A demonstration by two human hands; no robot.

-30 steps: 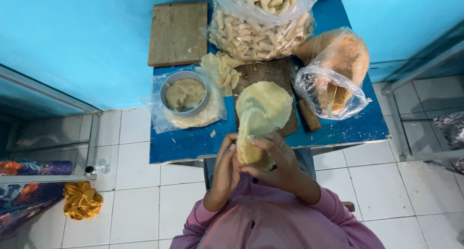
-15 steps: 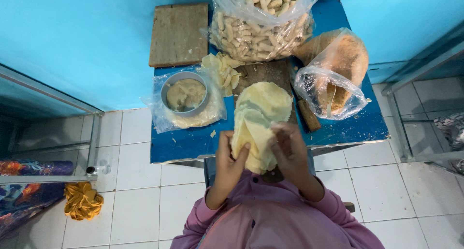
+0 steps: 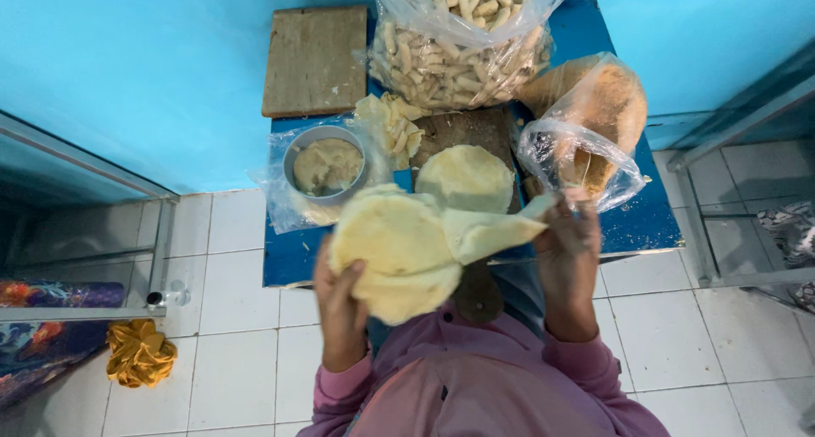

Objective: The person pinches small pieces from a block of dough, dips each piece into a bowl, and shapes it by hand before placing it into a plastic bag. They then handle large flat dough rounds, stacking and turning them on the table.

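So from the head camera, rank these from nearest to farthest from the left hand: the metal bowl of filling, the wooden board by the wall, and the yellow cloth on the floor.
From the left hand:
1. Metal bowl, just above it on the table.
2. Yellow cloth, down left on the tiles.
3. Wooden board, far end against the wall.

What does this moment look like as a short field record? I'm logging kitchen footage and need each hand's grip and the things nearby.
left hand: left hand supports a stack of thin round pale-yellow wrapper sheets from below
right hand: right hand pinches one sheet, peeled sideways off the stack
grip: both closed on the sheets
table: small blue table
on table: round metal bowl of beige filling; clear plastic bag of pale rolled pieces; worn wooden board
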